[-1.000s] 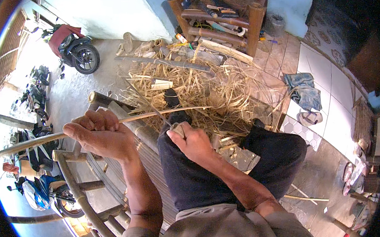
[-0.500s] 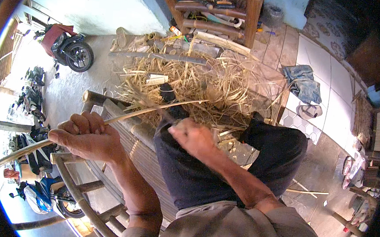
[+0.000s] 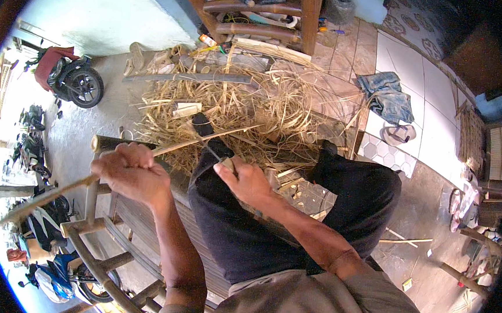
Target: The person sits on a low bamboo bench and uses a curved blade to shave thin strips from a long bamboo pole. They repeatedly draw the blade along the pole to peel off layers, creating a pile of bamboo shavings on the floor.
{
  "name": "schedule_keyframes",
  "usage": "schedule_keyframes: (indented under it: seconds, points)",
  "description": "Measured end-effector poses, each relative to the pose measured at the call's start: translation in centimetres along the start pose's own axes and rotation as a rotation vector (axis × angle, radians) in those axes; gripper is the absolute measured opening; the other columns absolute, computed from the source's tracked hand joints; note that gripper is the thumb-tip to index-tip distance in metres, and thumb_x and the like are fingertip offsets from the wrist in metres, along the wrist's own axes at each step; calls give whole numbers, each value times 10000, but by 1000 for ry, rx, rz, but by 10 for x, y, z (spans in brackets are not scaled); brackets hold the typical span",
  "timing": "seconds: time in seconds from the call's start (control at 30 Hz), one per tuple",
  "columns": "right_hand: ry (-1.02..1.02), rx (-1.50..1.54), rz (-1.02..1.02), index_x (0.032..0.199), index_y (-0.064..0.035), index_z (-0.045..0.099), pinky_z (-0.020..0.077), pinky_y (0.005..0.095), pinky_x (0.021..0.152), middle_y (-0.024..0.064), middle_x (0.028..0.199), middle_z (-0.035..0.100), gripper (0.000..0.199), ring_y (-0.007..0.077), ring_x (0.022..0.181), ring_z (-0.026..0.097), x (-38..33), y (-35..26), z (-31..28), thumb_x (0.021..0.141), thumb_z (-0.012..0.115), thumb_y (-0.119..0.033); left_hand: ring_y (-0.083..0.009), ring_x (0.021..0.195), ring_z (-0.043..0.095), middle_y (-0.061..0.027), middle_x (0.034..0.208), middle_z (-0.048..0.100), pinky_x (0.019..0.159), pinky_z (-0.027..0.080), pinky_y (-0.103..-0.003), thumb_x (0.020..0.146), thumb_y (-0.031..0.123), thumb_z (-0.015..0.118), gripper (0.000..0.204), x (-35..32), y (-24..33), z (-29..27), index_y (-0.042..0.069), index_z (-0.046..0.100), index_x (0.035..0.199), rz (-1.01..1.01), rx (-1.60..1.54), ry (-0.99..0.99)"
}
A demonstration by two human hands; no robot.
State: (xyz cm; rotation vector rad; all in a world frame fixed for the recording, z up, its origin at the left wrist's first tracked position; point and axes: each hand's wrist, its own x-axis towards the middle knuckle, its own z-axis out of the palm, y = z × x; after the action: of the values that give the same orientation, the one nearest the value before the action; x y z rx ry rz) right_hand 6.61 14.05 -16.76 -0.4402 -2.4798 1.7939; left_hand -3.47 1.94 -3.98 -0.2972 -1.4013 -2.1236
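A long, thin bamboo strip [image 3: 197, 141] slants across in front of me, and my left hand [image 3: 132, 171] is closed around it. One end reaches down past the fist to the lower left; the other lies over the shavings, just above my knee. My right hand [image 3: 246, 182] grips a knife [image 3: 219, 149] by its pale handle, most of which the fingers hide. The narrow blade points up and left, close to the strip; whether it touches cannot be made out. Below both hands are my dark-trousered legs. A pile of bamboo shavings [image 3: 290, 98] spreads beyond them.
I sit on a slatted bamboo bench [image 3: 141, 221] with a round rail [image 3: 100, 268] at the left. A bamboo shelf [image 3: 251, 31] with tools stands at the far side. Jeans [image 3: 386, 96] and a sandal [image 3: 398, 134] lie at the right. Motorcycles, one dark [image 3: 70, 80], stand at the left.
The view has shifted a little, so the surroundings sit further left. My left hand has turned slightly on the strip. The knife, smeared before, shows more clearly now beside the strip.
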Motion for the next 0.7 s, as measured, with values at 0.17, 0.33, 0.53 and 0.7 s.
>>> schedule_keyframes:
  seconds: [0.17, 0.33, 0.53, 0.7]
  points:
    - [-65, -171, -353, 971, -25, 548, 526, 460, 557, 185, 678, 617, 444, 336, 581, 633, 22, 26, 8, 937, 568, -468, -81, 402, 222, 37, 496, 210, 362, 185, -244, 1006, 576, 344, 549, 8, -19, 28, 173, 249, 645, 55, 210, 136]
    - [-26, -426, -148, 920, -40, 563, 445, 317, 347, 68, 525, 498, 433, 158, 431, 531, 78, 116, 15, 992, 484, -459, -73, 434, 197, 52, 520, 200, 378, 158, -244, 964, 643, 381, 580, 30, -18, 26, 186, 232, 640, 43, 208, 248]
    - [83, -115, -275, 885, -23, 579, 471, 430, 389, 118, 527, 533, 455, 290, 437, 572, 86, 142, 48, 959, 536, -471, -81, 458, 143, 52, 553, 173, 404, 124, -255, 967, 626, 403, 587, 47, -34, 20, 179, 206, 640, 118, 309, 181]
    - [188, -561, -329, 832, -10, 569, 429, 372, 335, 83, 530, 531, 444, 206, 397, 513, 120, 180, 51, 952, 567, -437, -79, 467, 139, 52, 556, 161, 412, 121, -264, 956, 630, 432, 594, 70, -46, 11, 183, 198, 643, 113, 351, 271]
